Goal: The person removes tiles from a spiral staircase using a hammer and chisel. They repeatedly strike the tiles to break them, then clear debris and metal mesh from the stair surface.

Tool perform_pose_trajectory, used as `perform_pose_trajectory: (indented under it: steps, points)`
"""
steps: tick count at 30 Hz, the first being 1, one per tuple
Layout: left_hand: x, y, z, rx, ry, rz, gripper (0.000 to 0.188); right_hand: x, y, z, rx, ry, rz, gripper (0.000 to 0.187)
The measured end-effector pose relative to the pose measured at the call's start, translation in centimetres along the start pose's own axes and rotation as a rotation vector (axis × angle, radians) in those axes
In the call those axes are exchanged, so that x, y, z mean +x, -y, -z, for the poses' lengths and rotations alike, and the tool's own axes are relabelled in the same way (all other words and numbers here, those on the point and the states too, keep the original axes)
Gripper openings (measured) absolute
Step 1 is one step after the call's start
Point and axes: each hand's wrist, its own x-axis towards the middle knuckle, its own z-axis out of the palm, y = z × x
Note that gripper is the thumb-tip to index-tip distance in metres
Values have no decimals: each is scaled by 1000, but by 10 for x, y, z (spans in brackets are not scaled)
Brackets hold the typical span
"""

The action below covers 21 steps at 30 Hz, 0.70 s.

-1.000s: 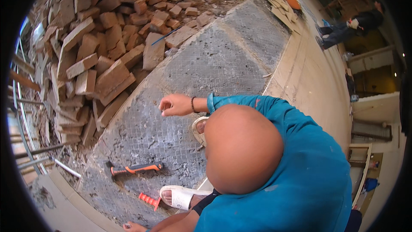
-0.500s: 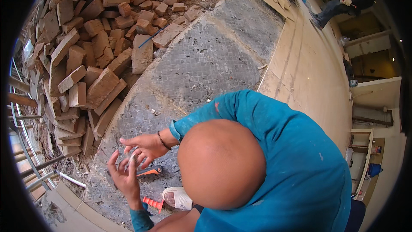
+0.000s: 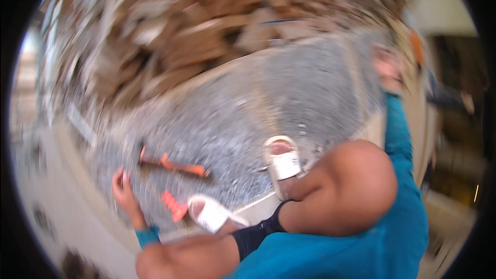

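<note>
My left hand (image 3: 124, 192) is raised at the left, above the floor edge. Its fingers are curled together around a small pale bit that I cannot make out. Far off to the right, my right hand (image 3: 388, 66) is stretched out past my knee, its fingers smeared by motion. On the grey floor between my feet and the bricks lies a hammer (image 3: 178, 166) with an orange and dark handle. Closer to my left foot is a red-orange ribbed grip (image 3: 174, 206), like a chisel's hand guard. Neither hand touches these tools.
A heap of broken bricks (image 3: 191, 41) fills the far side, with a thin blue rod (image 3: 279, 20) on it. The grey floor (image 3: 222, 108) is rough and scored. My feet wear white sandals (image 3: 285, 165). A blurred person (image 3: 449, 95) stands at the far right.
My hands were close together over the hammer; now they are wide apart, the right one swung far right. My view has turned, bringing both feet and knees into sight.
</note>
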Motion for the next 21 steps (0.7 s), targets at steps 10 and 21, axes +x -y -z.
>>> perform_pose_trajectory:
  steps: [10,21]
  points:
    - [-91,70,-9,35,-98,19,25,82,226,-117,714,620,-218,37]
    - [-253,83,29,-70,-537,246,15,-108,595,-230,13,1661,947,28]
